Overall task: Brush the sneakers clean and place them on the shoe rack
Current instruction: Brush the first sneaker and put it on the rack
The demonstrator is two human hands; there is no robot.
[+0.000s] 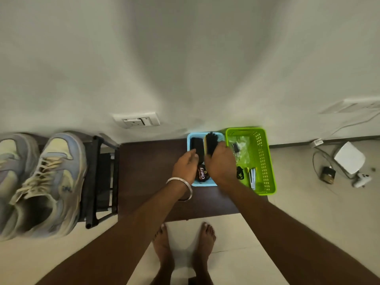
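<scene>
With our right hand (221,163) curled around the brush (211,144) above the blue basket (190,138), left hand (186,166) relaxed beside, we probably next carry it to the sneakers (51,182).

left sneaker (8,182): cut by left edge | brush (211,144) handle: hidden under right hand (223,163)
</scene>
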